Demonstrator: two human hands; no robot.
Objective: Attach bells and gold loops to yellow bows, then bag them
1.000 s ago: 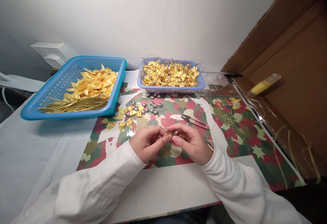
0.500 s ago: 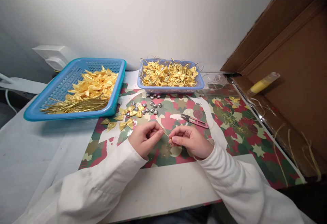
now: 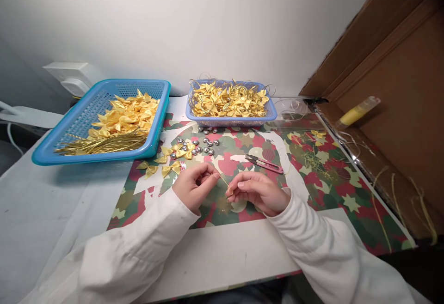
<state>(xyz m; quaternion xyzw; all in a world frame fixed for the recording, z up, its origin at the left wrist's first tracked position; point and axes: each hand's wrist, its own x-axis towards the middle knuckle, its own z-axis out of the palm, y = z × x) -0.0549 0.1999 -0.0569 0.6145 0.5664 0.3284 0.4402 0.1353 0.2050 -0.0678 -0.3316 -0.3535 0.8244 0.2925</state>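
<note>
White table (image 3: 52, 211) fills the view, with an open cardboard box (image 3: 398, 87) standing along its right side. A yellow tube (image 3: 357, 113) lies inside the box. A red-green star-print mat (image 3: 333, 179) covers the middle of the table.

A large blue basket (image 3: 86, 158) sits at the mat's far left corner. It holds a heap of yellow bows (image 3: 128, 114), with a bundle of gold strips (image 3: 104, 143) along the front of the heap. A small lilac basket (image 3: 231, 121) sits at the far edge of the mat against the wall, piled with looped bows (image 3: 229, 98).

Both hands are low over the mat's near centre, in white sleeves. The left hand (image 3: 192, 188) has thumb and forefinger pinched tight on one end of a thin gold cord (image 3: 224, 180), the other fingers curled in. The right hand (image 3: 258, 191) pinches the other end between thumb and fingertips, knuckles up. The cord runs slanted and short between the two hands, just above the mat, and nothing else touches it.

Pink snips (image 3: 265, 164) lie flat on the mat just beyond the right hand, apart from it. A few loose bows (image 3: 166, 167) lie on the mat near the large basket's front corner, left of the left hand. Silver beads (image 3: 204, 147) are scattered between the loose bows and the small basket.
</note>
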